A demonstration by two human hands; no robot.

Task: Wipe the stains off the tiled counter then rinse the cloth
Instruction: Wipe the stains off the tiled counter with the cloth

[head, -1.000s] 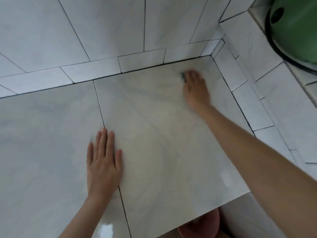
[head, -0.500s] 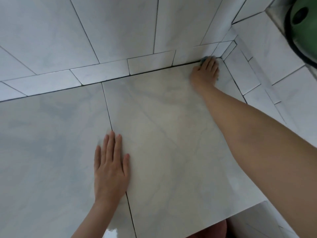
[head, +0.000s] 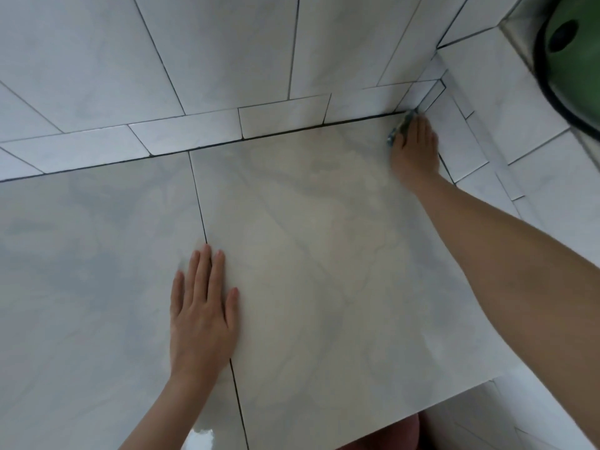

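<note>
— Cloth (head: 397, 131): where is it?
— Up at one o'clock, in the counter's (head: 324, 254) far corner, where the dark grout line (head: 292, 131) meets the two walls (head: 227, 60). Only a bluish-grey edge shows; the rest is under the right hand (head: 414, 147).
— How does that hand lie?
— Flat on top, fingers fairly straight and close together, pressing the cloth onto the tile. It is blurred, so I cannot say whether the thumb tucks under.
— And the other?
— Left hand (head: 201, 306) at seven o'clock, palm down, fingers straight and together, resting across the joint (head: 201, 216) between the two big tiles. It holds nothing; I take it as a brace for the reach.
— So which step?
— Wiping, I judge, right at the corner. The rinse is not begun. No tap or sink is in view, just a green tub (head: 578, 60) at two o'clock and something reddish (head: 389, 433) below the counter edge at five.
— Stains left?
— None I can pick out; the tile's veining and glare would hide faint ones.
— Next move?
— Likely a pull out of the corner toward six or nine o'clock. It calls for steady pressure along the grout line, where dirt lodges, and for the cloth kept bunched under the fingers so it doesn't slip free. The patch under the left hand needs uncovering if it is to be wiped too.
</note>
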